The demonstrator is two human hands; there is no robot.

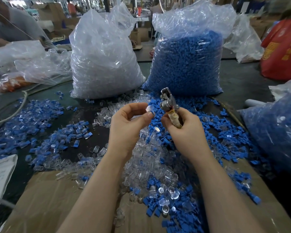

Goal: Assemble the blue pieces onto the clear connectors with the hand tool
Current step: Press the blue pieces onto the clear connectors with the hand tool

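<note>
— Across the far side of the table [238, 78], what stands out?

— Two big plastic sacks upright side by side: the clear-connector sack [102, 64] on the left, the blue-piece sack [186, 64] on the right. Another blue-filled bag [275, 128] leans in at the right edge, and a red bag [284, 49] sits far right.

— And nearer?

— A sheet of cardboard [45, 199] covers the near edge. Loose parts are strewn over it and the dark tabletop: a heap of clear connectors [151, 167] in the middle, loose blue pieces [228, 145] to the right, and a spread of blue-and-clear parts [40, 118] to the left.

— The hands?

— Both are raised above the heap, close together but not touching. The right hand [185, 128] has its fingers curled round the wrapped handle of the hand tool [170, 106], whose metal head points up and away, towards the sacks.

— And the left?

— The left hand [128, 125] pinches a small part [150, 110] between thumb and forefinger, clear with a bit of blue at its lower end, held just left of the tool's head. Whether they touch, I cannot tell.
</note>
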